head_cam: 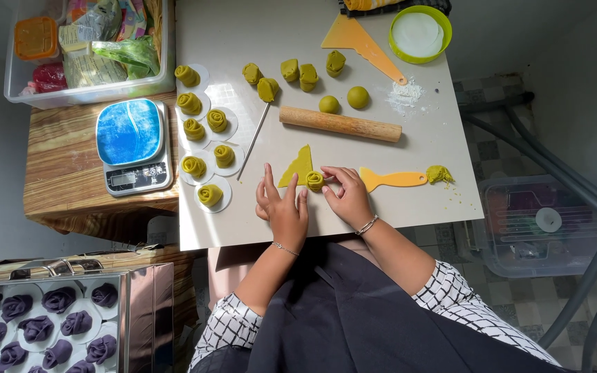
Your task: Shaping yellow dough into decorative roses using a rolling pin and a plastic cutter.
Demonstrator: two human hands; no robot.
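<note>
White board point(423, 138) on a small table. Both hands meet at a green dough roll point(314, 181): right hand point(347, 197) fingertips pinch it, left hand point(283, 207) open, steadying beside.

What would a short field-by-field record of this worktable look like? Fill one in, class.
Left hand: flat on the board, beside the dough roll
Right hand: fingertips on the dough roll
Finished rolls: seven, on paper rounds
Rolling pin: lying behind the hands
Scale: left of the board
Purple rolls: in a tray, lower left
</note>
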